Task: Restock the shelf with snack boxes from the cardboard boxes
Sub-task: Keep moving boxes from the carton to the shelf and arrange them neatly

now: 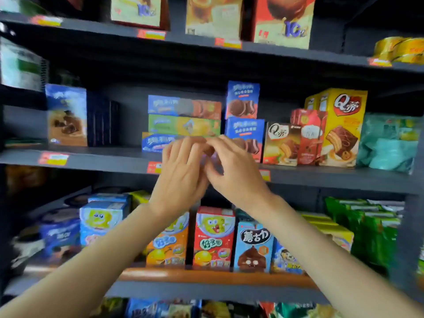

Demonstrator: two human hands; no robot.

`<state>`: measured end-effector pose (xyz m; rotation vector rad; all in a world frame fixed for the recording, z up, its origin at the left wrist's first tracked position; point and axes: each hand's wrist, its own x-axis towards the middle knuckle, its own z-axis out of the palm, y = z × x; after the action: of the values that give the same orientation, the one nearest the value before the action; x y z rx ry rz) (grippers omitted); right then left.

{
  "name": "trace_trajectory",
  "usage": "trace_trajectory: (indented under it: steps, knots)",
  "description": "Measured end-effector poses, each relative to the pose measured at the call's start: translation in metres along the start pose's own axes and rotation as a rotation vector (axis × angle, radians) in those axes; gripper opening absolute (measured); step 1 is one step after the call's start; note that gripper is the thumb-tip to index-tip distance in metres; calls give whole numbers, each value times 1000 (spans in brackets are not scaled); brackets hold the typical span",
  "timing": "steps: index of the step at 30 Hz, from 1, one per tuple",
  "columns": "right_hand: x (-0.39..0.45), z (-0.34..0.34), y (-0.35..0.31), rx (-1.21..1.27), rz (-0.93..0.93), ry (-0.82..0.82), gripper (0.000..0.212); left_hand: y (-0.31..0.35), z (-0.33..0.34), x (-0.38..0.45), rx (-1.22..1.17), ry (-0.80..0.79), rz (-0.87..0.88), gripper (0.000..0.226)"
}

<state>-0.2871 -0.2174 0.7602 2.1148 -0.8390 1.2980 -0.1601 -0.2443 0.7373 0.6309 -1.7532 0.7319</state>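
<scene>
Three flat snack boxes lie stacked on the middle shelf (96, 160): a blue-and-orange box (183, 106) on top, a green-and-yellow box (183, 125) under it, and a blue box (154, 142) at the bottom. My left hand (181, 177) is raised in front of the bottom box, its straight fingers against the box's front. My right hand (231, 171) is beside it, with its fingers stretched to the same box's right end just under the green box. Both hands hide most of that box. No cardboard box is in view.
Two upright blue cookie boxes (243, 120) stand stacked right of the pile, then Q-brand cake boxes (339, 127). A blue box row (68, 115) stands at the left, with a gap between. Shelves above and below hold more snack boxes (213, 237).
</scene>
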Motion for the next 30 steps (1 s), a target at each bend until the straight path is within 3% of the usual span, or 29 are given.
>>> trace_trajectory:
  steps: [3,7,12,17,21,25,30]
  knots:
    - [-41,54,-54,200,58,-143,17,-32,-47,-81,49,-158,0,16]
    - [-129,155,-129,385,166,-505,19,-61,-107,-239,126,-458,-309,29]
    - [-330,278,-230,402,233,-1352,16,-36,-159,-502,191,-919,-611,38]
    - [-560,338,-293,288,306,-1903,28,42,-181,-721,126,-1419,-914,55]
    - [-714,383,-315,114,198,-2085,38,83,-154,-852,31,-1627,-1055,59]
    - [-829,461,-304,-17,147,-2011,40,96,-98,-963,27,-1691,-1070,64]
    - [-941,521,-298,-163,98,-2019,51,108,-39,-1044,39,-1732,-1079,63]
